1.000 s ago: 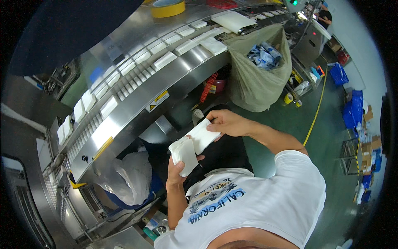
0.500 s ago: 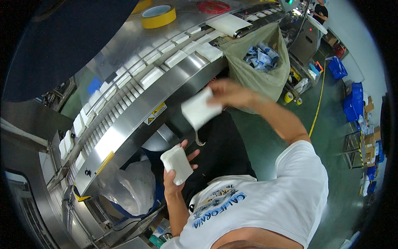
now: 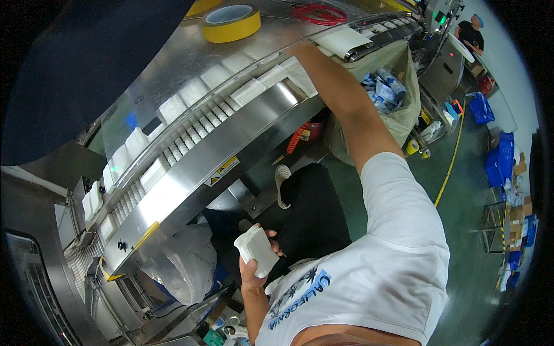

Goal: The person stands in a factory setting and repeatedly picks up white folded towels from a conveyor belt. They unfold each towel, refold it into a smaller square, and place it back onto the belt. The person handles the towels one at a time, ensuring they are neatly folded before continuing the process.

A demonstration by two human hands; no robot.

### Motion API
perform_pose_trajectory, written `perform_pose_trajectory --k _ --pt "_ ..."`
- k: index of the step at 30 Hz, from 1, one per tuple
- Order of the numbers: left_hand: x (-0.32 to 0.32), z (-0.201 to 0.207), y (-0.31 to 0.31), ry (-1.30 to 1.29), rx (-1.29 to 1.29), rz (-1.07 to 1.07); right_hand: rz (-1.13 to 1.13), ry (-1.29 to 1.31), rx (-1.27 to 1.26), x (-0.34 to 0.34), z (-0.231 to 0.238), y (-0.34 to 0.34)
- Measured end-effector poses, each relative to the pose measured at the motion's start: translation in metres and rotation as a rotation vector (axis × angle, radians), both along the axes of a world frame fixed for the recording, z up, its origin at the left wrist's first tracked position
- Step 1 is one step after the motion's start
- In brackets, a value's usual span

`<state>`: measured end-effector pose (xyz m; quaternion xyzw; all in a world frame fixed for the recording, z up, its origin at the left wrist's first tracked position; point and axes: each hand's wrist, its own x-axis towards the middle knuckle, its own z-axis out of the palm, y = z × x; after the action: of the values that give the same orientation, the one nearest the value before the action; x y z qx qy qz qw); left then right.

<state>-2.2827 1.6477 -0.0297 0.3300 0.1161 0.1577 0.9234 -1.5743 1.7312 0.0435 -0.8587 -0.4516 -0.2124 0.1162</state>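
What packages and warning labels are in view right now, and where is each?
Small white soft pack: gripped in the left hand, low centre.
Flat white packs: in a row on the steel conveyor, where the right hand reaches.
Yellow-and-white rectangular warning label: on the conveyor's side panel.

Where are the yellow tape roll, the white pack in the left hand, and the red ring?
yellow tape roll (image 3: pixel 232 24), head view, on its yellow side wall
white pack (image 3: pixel 257 249), head view, middle of its face
red ring (image 3: pixel 321 14), head view, on its band
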Motion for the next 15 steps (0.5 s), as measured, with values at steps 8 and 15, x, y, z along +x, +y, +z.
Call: perform_pose_trajectory --k 8,15 --pt "0.007 0.006 0.001 0.004 -0.021 -0.030 0.129 -0.254 -0.256 0.004 -0.013 -0.003" --pt "0.032 0.007 0.005 -0.093 0.049 -0.084 -0.005 0.129 -0.120 -0.008 0.030 -0.065"
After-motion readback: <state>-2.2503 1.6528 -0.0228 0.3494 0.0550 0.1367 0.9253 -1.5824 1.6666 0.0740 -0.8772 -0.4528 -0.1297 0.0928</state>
